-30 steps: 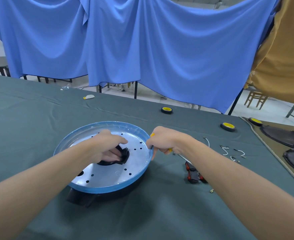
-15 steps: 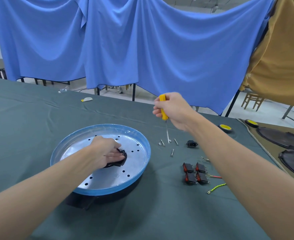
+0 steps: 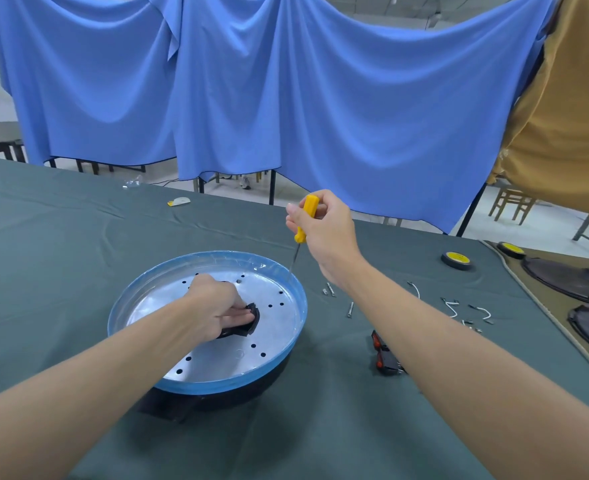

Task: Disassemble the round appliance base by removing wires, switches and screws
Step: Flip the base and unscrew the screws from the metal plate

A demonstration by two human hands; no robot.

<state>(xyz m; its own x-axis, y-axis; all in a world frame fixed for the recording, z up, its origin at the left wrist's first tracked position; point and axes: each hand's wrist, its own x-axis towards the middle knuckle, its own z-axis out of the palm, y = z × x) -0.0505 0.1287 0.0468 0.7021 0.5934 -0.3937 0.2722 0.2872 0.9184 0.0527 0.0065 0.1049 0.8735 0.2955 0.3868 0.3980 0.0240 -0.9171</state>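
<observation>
The round appliance base [image 3: 213, 258] sits on the green-clothed worktop [image 3: 78, 254], near its front edge and left of centre. It is a shallow dish with a blue rim on a dark underside, and inside it lies a silvery plate dotted with small round holes. At the middle of that plate sits a black part [image 3: 252, 315].

The left hand [image 3: 216, 306] reaches into the dish. Its grip is closed, with the fingers curled over the black part; how much of the part they enclose is hidden by the hand.

The right hand [image 3: 324, 233] is raised above the worktop behind the dish. Its grip is wrapped tight round the yellow handle of a screwdriver [image 3: 308, 209]. The thin shaft slants down and left, and its tip ends by the far right of the rim; whether it touches cannot be told.

To the right of the dish, loose on the cloth, lie several screws [image 3: 350, 309]. Nearer the person are black switches with red faces [image 3: 383, 355], partly hidden behind the right forearm. Short white wires [image 3: 454, 308] lie farther right. A tape roll [image 3: 456, 259] rests beyond them. Blue curtains [image 3: 286, 98] hang behind the worktop.
</observation>
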